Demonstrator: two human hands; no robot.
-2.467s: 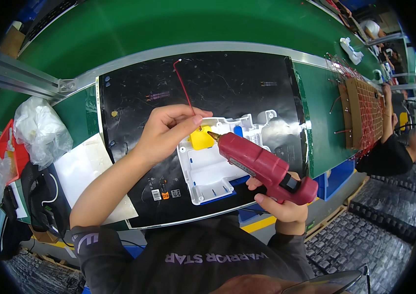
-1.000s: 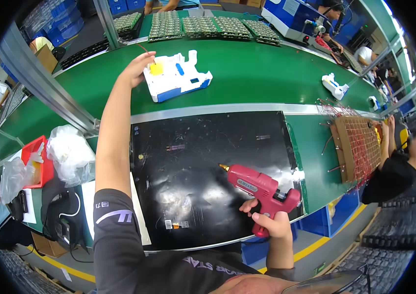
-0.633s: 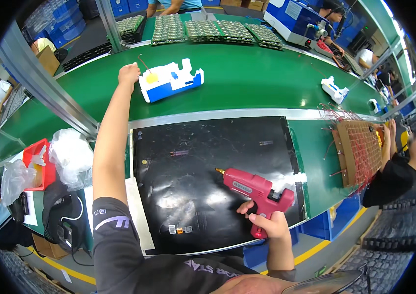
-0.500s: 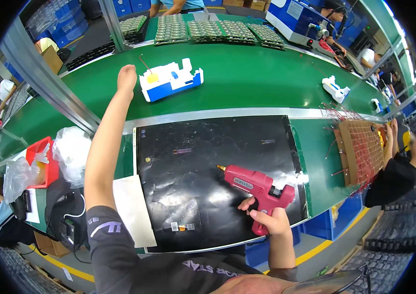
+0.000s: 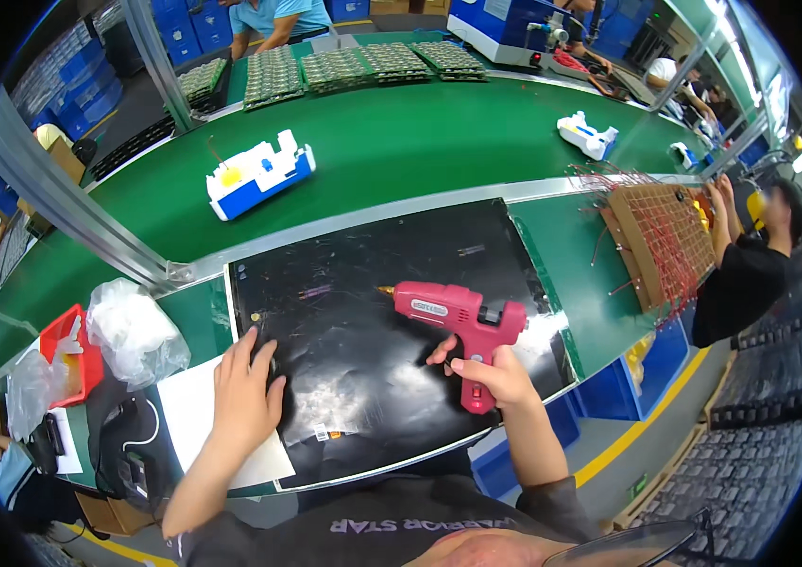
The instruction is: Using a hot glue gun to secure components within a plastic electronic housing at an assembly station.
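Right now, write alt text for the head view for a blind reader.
A person's right hand grips a red glue gun over a black mat, nozzle toward picture left. The open left hand is at the mat's left edge, near a white sheet. Beyond, a white-and-blue housing sits on a green surface.

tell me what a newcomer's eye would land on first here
Probably the red glue gun in the right hand, over the black mat at centre. Beyond it, upper left, the white-and-blue housing with a yellow part sits on the green surface; at right, red wires bristle across a cardboard box.
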